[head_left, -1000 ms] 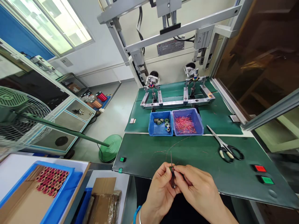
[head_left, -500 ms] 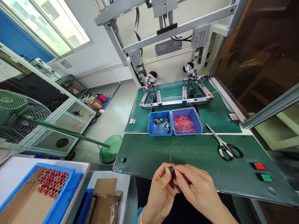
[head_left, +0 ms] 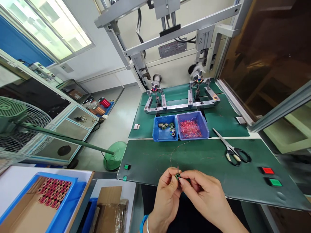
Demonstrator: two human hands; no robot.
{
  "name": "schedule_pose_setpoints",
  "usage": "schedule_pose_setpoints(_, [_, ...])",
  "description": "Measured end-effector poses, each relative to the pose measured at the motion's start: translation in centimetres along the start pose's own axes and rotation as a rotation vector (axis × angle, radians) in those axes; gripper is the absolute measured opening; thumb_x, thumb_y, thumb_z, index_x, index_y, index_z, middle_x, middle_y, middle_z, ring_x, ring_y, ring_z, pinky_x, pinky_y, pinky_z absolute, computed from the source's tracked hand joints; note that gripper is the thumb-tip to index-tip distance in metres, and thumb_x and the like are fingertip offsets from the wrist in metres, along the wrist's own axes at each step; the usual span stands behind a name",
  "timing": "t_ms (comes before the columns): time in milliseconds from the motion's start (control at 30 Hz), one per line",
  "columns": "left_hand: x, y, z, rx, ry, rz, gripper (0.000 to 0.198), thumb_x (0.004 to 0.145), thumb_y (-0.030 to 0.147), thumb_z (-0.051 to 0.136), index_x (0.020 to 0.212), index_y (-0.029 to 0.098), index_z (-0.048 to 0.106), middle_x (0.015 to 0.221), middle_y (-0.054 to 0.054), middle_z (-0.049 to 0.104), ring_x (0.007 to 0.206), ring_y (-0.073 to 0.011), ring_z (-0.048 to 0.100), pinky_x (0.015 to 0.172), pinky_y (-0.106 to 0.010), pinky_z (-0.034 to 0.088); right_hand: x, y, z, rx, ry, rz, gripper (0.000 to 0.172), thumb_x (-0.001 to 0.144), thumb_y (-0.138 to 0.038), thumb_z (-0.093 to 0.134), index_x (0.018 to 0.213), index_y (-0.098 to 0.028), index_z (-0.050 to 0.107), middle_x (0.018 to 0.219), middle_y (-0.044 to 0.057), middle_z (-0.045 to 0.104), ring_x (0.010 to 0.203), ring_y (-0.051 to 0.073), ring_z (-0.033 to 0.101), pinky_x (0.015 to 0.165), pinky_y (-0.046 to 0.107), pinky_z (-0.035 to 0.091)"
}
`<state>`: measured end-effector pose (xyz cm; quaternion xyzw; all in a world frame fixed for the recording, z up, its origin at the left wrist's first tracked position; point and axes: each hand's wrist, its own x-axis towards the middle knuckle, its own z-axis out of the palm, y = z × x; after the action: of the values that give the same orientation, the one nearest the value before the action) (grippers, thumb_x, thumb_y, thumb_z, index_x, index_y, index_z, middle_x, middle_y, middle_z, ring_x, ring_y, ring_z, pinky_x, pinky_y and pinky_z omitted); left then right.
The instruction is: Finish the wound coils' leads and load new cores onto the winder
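Observation:
My left hand [head_left: 167,191] and my right hand [head_left: 201,192] meet at the near edge of the green bench mat [head_left: 209,168]. Both pinch a small green wound core on a thin dark shaft [head_left: 178,175], held upright between the fingertips. A fine copper wire [head_left: 171,155] loops from the core across the mat toward the bins. My right thumb and forefinger press the core from the right, while my left fingers close on it from the left.
Two blue bins sit behind: the left blue bin [head_left: 157,134] holds several small cores, the right blue bin [head_left: 204,131] holds red wire scraps. Scissors [head_left: 230,149] lie right of them. Red button [head_left: 266,170] and green button [head_left: 275,182] sit at right. A winding fixture [head_left: 179,97] stands at the back; a fan [head_left: 14,129] at left.
The core has turned in my fingers so its green toothed face shows. Both hands stayed together at the mat's edge. The view shifted slightly.

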<state>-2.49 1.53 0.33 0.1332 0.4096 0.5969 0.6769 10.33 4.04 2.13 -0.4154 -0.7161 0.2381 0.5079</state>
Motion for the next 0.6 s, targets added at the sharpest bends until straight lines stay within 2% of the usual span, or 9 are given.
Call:
schedule_pose_setpoints(267, [0.4, 0.7, -0.2, 0.242, -0.123, 0.156, 0.017, 0.077, 0.038, 0.081, 0.077, 0.021, 0.077, 0.079, -0.001, 0.055, 0.07, -0.0116, 0.053, 0.065, -0.022, 0.046, 0.0, 0.3, -0.6, 0.054, -0.09, 0.03, 0.016, 0.091, -0.017, 0.057, 0.08, -0.018, 0.069, 0.05, -0.008, 0.045, 0.041, 0.007, 0.043, 0.042, 0.017, 0.037])
schedule_pose_setpoints(467, [0.5, 1.3, -0.7, 0.372, -0.166, 0.195, 0.016, 0.082, 0.035, 0.076, 0.079, 0.02, 0.078, 0.08, -0.002, 0.056, 0.069, -0.0126, 0.054, 0.065, -0.023, 0.046, 0.1, 0.4, -0.9, 0.034, -0.123, -0.047, 0.017, 0.094, -0.016, 0.056, 0.082, -0.018, 0.068, 0.053, -0.007, 0.045, 0.044, 0.007, 0.043, 0.045, 0.019, 0.037])
schedule_pose_setpoints(600, [0.5, 1.2, -0.7, 0.332, -0.158, 0.187, 0.016, 0.081, 0.035, 0.078, 0.078, 0.02, 0.077, 0.079, -0.001, 0.055, 0.069, -0.0117, 0.053, 0.065, -0.022, 0.045, 0.1, 0.3, -0.6, -0.011, -0.074, -0.112, 0.015, 0.092, -0.011, 0.055, 0.084, -0.017, 0.066, 0.054, -0.007, 0.045, 0.044, 0.007, 0.043, 0.046, 0.019, 0.038])
